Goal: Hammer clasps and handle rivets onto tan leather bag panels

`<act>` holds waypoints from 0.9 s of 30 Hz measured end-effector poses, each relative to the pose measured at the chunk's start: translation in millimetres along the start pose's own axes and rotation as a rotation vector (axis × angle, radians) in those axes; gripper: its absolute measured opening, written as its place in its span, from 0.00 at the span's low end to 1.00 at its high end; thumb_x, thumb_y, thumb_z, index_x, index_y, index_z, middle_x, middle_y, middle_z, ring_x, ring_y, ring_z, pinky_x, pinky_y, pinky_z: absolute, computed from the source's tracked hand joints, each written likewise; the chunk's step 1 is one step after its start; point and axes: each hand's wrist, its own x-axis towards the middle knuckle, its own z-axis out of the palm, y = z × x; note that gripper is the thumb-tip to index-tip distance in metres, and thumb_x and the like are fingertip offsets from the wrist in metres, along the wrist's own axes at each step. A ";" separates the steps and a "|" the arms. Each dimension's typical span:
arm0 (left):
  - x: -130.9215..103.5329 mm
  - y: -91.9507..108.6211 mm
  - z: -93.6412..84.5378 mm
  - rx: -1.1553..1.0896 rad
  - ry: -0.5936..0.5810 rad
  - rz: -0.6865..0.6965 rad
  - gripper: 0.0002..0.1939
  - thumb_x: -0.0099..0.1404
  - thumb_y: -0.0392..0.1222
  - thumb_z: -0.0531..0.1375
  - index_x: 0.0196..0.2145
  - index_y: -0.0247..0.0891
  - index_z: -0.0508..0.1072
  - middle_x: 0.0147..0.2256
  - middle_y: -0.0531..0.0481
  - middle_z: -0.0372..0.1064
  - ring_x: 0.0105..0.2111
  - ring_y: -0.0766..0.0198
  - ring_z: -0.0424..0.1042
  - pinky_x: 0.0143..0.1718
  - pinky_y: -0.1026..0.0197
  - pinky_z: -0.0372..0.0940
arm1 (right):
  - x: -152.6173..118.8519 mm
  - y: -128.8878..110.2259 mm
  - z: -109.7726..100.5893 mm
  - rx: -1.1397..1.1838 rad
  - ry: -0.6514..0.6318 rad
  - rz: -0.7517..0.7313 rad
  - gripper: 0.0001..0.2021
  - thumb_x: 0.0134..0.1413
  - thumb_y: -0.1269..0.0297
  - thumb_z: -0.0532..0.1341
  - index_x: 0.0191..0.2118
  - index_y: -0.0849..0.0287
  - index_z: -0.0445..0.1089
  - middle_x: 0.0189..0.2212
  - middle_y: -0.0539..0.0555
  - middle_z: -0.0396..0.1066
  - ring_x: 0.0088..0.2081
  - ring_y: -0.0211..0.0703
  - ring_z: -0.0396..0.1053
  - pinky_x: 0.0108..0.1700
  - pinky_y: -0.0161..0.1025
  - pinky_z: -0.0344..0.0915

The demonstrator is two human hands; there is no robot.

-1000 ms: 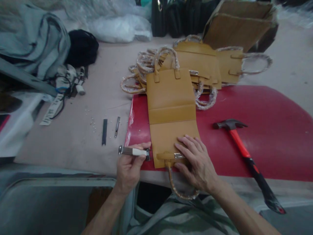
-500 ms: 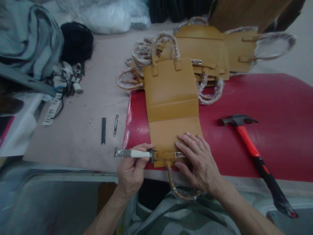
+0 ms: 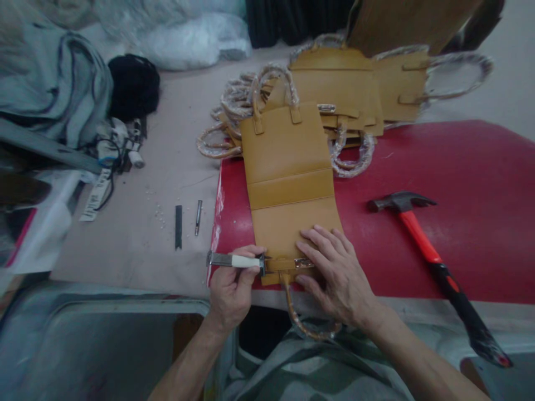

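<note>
A tan leather handbag panel [image 3: 292, 225] lies unfolded lengthwise in front of me, with a handle at each end. Near its close end runs a strap with a metal clasp [image 3: 304, 263]. My left hand [image 3: 231, 296] grips a metal punch [image 3: 244, 261] with a white-wrapped middle; its dark pronged head is at the strap's left end. Whether the prongs touch the leather I cannot tell. Spread flat over the right side of the panel, my right hand [image 3: 336, 273] covers part of the strap. The plastic-wrapped near handle [image 3: 295, 312] hangs over the table edge.
A claw hammer [image 3: 422, 236] with a red and black grip lies right on the red mat [image 3: 472, 223]. Several tan bag pieces [image 3: 334, 83] are piled behind. Left are a dark flat strip [image 3: 178, 226], a small metal tube [image 3: 198, 218] and a black cloth bundle [image 3: 134, 86].
My left hand has moved slightly right with the punch, which looks more foreshortened and closer over the strap's end. My right hand stays on the panel. The camera view has shifted a little.
</note>
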 end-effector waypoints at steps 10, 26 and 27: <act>8.6 0.6 4.7 0.159 -0.069 0.225 0.09 0.67 0.30 0.58 0.44 0.38 0.69 0.45 0.44 0.75 0.48 0.60 0.76 0.52 0.54 0.72 | 3.6 -1.3 -0.4 0.033 -0.003 0.016 0.24 0.60 0.54 0.62 0.59 0.61 0.67 0.63 0.63 0.63 0.66 0.61 0.55 0.68 0.63 0.48; 11.7 1.9 10.4 0.325 -0.042 0.389 0.07 0.67 0.31 0.57 0.42 0.37 0.68 0.42 0.43 0.76 0.44 0.60 0.77 0.46 0.58 0.74 | -74.6 89.4 -76.6 -0.313 0.308 0.430 0.21 0.62 0.51 0.55 0.48 0.63 0.73 0.51 0.70 0.72 0.54 0.63 0.68 0.56 0.58 0.66; 11.7 2.3 11.1 0.343 -0.036 0.402 0.07 0.67 0.31 0.57 0.42 0.37 0.68 0.42 0.43 0.76 0.44 0.60 0.77 0.46 0.58 0.74 | -80.9 94.0 -79.2 -0.356 0.263 0.479 0.23 0.62 0.50 0.53 0.48 0.64 0.73 0.50 0.70 0.72 0.53 0.63 0.68 0.54 0.57 0.67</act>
